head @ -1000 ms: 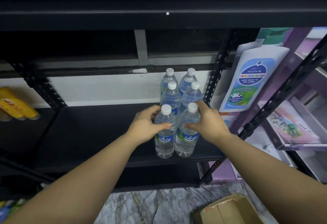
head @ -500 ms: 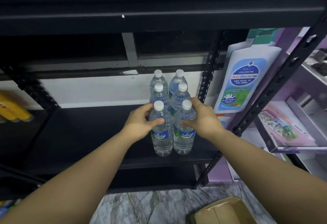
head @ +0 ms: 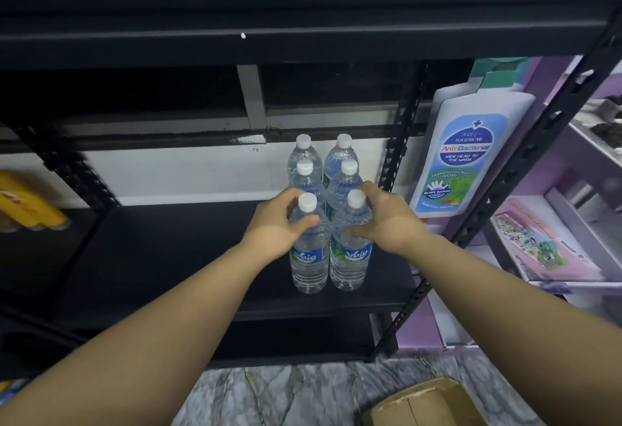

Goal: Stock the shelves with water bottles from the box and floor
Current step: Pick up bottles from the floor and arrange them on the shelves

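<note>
Several clear water bottles with white caps and blue labels stand in two rows on the black shelf (head: 168, 257), toward its right end. My left hand (head: 274, 225) grips the front left bottle (head: 309, 257) around its shoulder, thumb across the front. My right hand (head: 387, 221) grips the front right bottle (head: 351, 257) the same way. Both front bottles stand upright, touching each other. Behind them are the middle pair (head: 346, 176) and the back pair (head: 303, 152). The cardboard box (head: 424, 405) lies on the floor at the bottom right.
A black upright post (head: 399, 142) stands just right of the bottles. A large cardboard cut-out of a wash bottle (head: 468, 159) and purple shelving (head: 572, 223) lie further right. Yellow packs (head: 27, 203) sit at far left. The floor is marbled grey (head: 269, 395).
The view has shifted slightly; both hands stay on the two front bottles, which sit a little deeper against the row behind.
</note>
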The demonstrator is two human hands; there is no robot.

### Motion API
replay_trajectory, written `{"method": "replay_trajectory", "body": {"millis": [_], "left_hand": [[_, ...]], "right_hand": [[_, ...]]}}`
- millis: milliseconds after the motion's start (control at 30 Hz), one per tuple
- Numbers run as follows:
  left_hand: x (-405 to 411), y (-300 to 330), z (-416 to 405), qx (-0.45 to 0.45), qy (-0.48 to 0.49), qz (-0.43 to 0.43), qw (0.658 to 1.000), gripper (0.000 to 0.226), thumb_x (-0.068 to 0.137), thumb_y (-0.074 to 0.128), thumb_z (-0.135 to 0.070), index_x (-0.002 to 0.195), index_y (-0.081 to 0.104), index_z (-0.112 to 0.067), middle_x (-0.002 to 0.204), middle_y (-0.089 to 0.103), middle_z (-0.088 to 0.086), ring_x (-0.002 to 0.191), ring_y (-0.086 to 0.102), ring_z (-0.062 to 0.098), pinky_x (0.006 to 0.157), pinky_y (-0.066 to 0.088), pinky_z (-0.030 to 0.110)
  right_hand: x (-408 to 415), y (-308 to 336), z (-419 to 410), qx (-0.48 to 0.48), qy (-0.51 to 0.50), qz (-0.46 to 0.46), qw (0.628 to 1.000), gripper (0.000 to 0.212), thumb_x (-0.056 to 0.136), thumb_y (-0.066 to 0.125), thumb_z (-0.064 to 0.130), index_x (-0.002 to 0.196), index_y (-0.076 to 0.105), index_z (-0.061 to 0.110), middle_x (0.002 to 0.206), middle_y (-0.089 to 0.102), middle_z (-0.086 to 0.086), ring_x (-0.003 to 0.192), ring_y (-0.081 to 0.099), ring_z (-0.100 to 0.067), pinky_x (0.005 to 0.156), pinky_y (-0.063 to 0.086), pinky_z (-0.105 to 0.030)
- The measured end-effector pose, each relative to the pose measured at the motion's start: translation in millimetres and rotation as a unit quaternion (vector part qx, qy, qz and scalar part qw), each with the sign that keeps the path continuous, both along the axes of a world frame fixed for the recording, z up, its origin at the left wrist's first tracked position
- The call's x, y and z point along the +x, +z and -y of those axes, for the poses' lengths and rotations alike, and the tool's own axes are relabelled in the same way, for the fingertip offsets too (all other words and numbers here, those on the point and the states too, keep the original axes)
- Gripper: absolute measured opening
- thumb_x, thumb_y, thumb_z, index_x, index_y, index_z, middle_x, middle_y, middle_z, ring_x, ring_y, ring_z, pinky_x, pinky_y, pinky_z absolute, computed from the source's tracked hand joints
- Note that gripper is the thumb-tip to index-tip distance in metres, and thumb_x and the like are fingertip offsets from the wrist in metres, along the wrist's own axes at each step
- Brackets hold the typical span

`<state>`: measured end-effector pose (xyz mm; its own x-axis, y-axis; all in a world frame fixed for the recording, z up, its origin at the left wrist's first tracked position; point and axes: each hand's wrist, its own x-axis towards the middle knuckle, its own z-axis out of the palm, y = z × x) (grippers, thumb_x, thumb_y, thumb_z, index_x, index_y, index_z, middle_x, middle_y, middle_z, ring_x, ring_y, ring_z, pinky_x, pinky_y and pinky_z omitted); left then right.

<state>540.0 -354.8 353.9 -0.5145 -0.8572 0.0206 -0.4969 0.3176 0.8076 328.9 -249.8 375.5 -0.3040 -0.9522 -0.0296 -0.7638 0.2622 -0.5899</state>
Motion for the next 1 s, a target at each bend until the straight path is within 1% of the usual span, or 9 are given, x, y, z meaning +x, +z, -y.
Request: {"method": "replay_trajectory", "body": {"millis": [100, 200, 367, 567, 667, 767, 833, 900, 1000], "left_hand": [[2.2, 4.9, 5.9, -0.004, 0.014, -0.004, 1.0, 0.027, 0.085, 0.083, -0.032, 0.105, 0.065, -0.038, 0.107, 0.072, -0.012, 0.104, 0.068, 0.015, 0.096, 0.057, 0.045], [3.6, 7.9, 9.9, -0.011, 0.026, -0.01, 1.0, 0.025, 0.084, 0.083, -0.029, 0.1, 0.066, -0.035, 0.103, 0.073, -0.01, 0.1, 0.069, 0.016, 0.094, 0.057, 0.043], [-3.5, 10.1, 5.4, -0.017, 0.01, -0.009, 1.0, 0.024, 0.085, 0.083, -0.026, 0.103, 0.067, -0.029, 0.101, 0.072, -0.009, 0.099, 0.068, 0.015, 0.09, 0.056, 0.035], [-3.6, 8.5, 2.4, -0.014, 0.019, -0.004, 1.0, 0.023, 0.087, 0.081, -0.029, 0.104, 0.066, -0.033, 0.104, 0.071, -0.011, 0.102, 0.067, 0.015, 0.089, 0.054, 0.034], [-3.8, 9.0, 0.4, -0.012, 0.021, 0.006, 1.0, 0.025, 0.089, 0.079, -0.031, 0.111, 0.066, -0.033, 0.108, 0.07, -0.012, 0.104, 0.065, 0.013, 0.086, 0.048, 0.029], [-4.3, 8.8, -1.9, -0.016, 0.022, 0.017, 0.999, 0.033, 0.091, 0.077, -0.031, 0.122, 0.066, -0.034, 0.116, 0.071, -0.009, 0.111, 0.065, 0.014, 0.092, 0.049, 0.03], [-2.8, 7.6, -2.8, -0.026, 0.019, 0.024, 0.999, 0.043, 0.092, 0.076, -0.032, 0.133, 0.064, -0.034, 0.126, 0.071, -0.006, 0.12, 0.064, 0.016, 0.102, 0.05, 0.032], [0.9, 7.7, -5.0, -0.034, 0.02, 0.035, 0.999, 0.053, 0.092, 0.076, -0.034, 0.142, 0.058, -0.033, 0.135, 0.068, -0.005, 0.127, 0.062, 0.015, 0.107, 0.047, 0.031], [11.0, 5.3, -13.2, -0.071, 0.035, 0.052, 0.995, 0.062, 0.09, 0.077, -0.038, 0.146, 0.053, -0.027, 0.139, 0.064, -0.003, 0.129, 0.059, 0.015, 0.106, 0.045, 0.029]], "right_hand": [[1.2, -3.6, -0.6, -0.008, -0.009, 0.014, 1.0, 0.068, 0.081, 0.085, 0.023, 0.137, 0.047, 0.031, 0.102, 0.062, 0.002, 0.093, 0.061, -0.027, 0.073, 0.045, -0.032], [3.3, -6.9, 0.4, -0.018, -0.021, 0.031, 0.999, 0.07, 0.08, 0.086, 0.023, 0.137, 0.047, 0.033, 0.106, 0.064, 0.003, 0.095, 0.062, -0.025, 0.075, 0.047, -0.032], [1.2, -8.8, 0.9, -0.021, -0.012, 0.048, 0.999, 0.07, 0.079, 0.088, 0.025, 0.135, 0.048, 0.036, 0.114, 0.065, 0.005, 0.101, 0.063, -0.024, 0.08, 0.05, -0.034], [-1.5, -9.6, 0.9, -0.022, -0.004, 0.06, 0.998, 0.071, 0.077, 0.091, 0.028, 0.135, 0.05, 0.033, 0.113, 0.064, 0.006, 0.105, 0.063, -0.024, 0.083, 0.048, -0.032], [-3.8, -9.4, 1.3, -0.016, 0.001, 0.061, 0.998, 0.069, 0.078, 0.09, 0.032, 0.135, 0.05, 0.034, 0.108, 0.062, 0.008, 0.1, 0.06, -0.022, 0.081, 0.045, -0.031], [-6.0, -7.7, 0.0, -0.015, 0.008, 0.053, 0.998, 0.063, 0.082, 0.086, 0.039, 0.134, 0.05, 0.036, 0.105, 0.063, 0.007, 0.097, 0.061, -0.022, 0.079, 0.046, -0.031], [-7.3, -7.2, -1.7, -0.008, 0.01, 0.046, 0.999, 0.062, 0.085, 0.083, 0.041, 0.137, 0.049, 0.036, 0.116, 0.067, 0.003, 0.105, 0.064, -0.025, 0.084, 0.051, -0.035], [-7.1, -8.2, -5.6, -0.017, 0.006, 0.042, 0.999, 0.065, 0.085, 0.082, 0.043, 0.14, 0.048, 0.035, 0.127, 0.067, 0.001, 0.114, 0.063, -0.026, 0.09, 0.054, -0.039], [0.3, -10.5, -17.9, -0.107, -0.016, -0.034, 0.994, 0.063, 0.086, 0.078, 0.046, 0.139, 0.052, 0.025, 0.128, 0.062, 0.0, 0.122, 0.055, -0.024, 0.095, 0.053, -0.042]]}}
